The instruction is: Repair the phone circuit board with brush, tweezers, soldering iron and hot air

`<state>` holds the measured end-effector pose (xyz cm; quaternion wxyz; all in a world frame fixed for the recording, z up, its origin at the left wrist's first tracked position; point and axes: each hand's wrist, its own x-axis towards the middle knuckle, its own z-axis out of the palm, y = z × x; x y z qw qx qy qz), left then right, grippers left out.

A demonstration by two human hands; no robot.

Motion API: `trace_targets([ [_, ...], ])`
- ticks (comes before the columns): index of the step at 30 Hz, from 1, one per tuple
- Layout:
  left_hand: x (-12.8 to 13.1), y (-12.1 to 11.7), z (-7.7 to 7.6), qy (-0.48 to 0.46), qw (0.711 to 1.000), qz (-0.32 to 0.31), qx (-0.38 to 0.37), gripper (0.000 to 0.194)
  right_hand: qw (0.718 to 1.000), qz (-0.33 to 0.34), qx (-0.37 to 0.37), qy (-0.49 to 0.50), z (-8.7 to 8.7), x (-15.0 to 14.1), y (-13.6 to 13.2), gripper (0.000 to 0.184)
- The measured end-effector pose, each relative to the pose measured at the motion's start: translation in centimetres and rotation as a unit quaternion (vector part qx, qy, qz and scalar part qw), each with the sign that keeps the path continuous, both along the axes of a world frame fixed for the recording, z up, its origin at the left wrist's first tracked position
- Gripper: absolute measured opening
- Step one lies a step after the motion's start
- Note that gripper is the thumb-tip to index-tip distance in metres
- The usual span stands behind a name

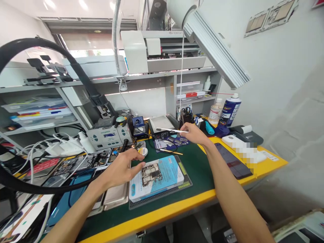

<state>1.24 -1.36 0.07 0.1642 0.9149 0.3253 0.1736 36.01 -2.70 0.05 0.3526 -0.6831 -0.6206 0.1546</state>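
Observation:
My right hand [193, 133] pinches a slim white pen-like tool [173, 130], its darker tip pointing left above the back of the mat. I cannot make out what kind of tip it has. My left hand [124, 167] is open, thumb and forefinger apart, at the left end of a blue and white box [169, 175]. On that box lies a bare phone circuit board [152, 173], close to my left thumb. A small round white tin [143, 152] sits just beyond my left fingertips. Under the box shows a grey perforated pad [187, 179].
Opened phones and metal trays [116, 195] crowd the left side. A thick black hose [73, 64] arcs over them. Behind stand a soldering station [110, 136] and a flat-topped device [162, 125]. At right lie a dark phone [233, 160] and a blue spray can [230, 109].

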Motion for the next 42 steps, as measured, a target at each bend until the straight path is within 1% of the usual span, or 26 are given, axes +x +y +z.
trace_targets([
  [2,-0.8,-0.6,-0.3,0.030,0.999,-0.018,0.031,0.040,0.999,0.015,-0.004,0.034,0.8,-0.2,-0.5,0.016],
  [3,-1.1,-0.8,-0.5,0.044,0.998,-0.026,0.046,0.045,0.998,0.021,-0.008,0.050,1.2,-0.3,-0.8,0.019],
  [7,-2.3,-1.4,-1.4,0.079,0.992,-0.038,0.088,0.066,0.992,0.028,-0.015,0.123,2.5,0.0,-2.1,0.041],
  [8,-2.5,-1.5,-1.6,0.084,0.991,-0.039,0.095,0.069,0.987,0.042,-0.012,0.153,2.7,0.3,-2.5,0.043],
  [10,-2.8,-1.6,-1.9,0.089,0.990,-0.040,0.104,0.072,0.966,0.111,-0.006,0.234,2.9,1.0,-3.2,0.047],
  [11,-2.9,-1.7,-2.0,0.090,0.989,-0.041,0.107,0.072,0.957,0.148,-0.018,0.247,3.0,1.2,-3.4,0.048],
  [12,-3.0,-1.7,-2.1,0.089,0.989,-0.041,0.110,0.071,0.950,0.188,-0.040,0.246,3.0,1.3,-3.6,0.047],
  [14,-3.0,-1.9,-2.4,0.085,0.989,-0.041,0.112,0.068,0.938,0.254,-0.107,0.210,3.0,1.1,-3.6,0.042],
  [15,-2.9,-2.0,-2.5,0.083,0.989,-0.042,0.111,0.067,0.932,0.278,-0.144,0.185,3.0,0.7,-3.5,0.040],
  [17,-2.7,-2.1,-2.7,0.078,0.990,-0.046,0.106,0.067,0.921,0.303,-0.204,0.132,3.0,-0.3,-3.1,0.038],
  [19,-2.6,-2.2,-2.8,0.073,0.991,-0.048,0.102,0.067,0.918,0.313,-0.233,0.079,3.0,-1.4,-2.7,0.036],
  [21,-2.5,-2.3,-2.8,0.069,0.991,-0.048,0.102,0.066,0.916,0.317,-0.242,0.034,2.9,-2.4,-2.4,0.034],
  [24,-2.4,-2.3,-2.7,0.065,0.991,-0.047,0.104,0.065,0.913,0.323,-0.248,-0.001,2.7,-3.1,-2.2,0.032],
  [28,-2.3,-2.5,-2.6,0.055,0.993,-0.047,0.094,0.063,0.918,0.314,-0.243,-0.013,2.1,-3.4,-1.9,0.033],
  [33,-2.2,-2.5,-2.6,0.060,0.993,-0.051,0.093,0.063,0.938,0.281,-0.202,-0.021,1.5,-3.5,-1.6,0.032],
  [37,-2.3,-2.5,-2.6,0.061,0.992,-0.048,0.097,0.064,0.933,0.291,-0.210,-0.020,1.4,-3.3,-1.6,0.033],
  [42,-2.3,-2.5,-2.6,0.055,0.993,-0.044,0.090,0.064,0.937,0.280,-0.209,-0.009,1.4,-2.9,-1.4,0.035],
])
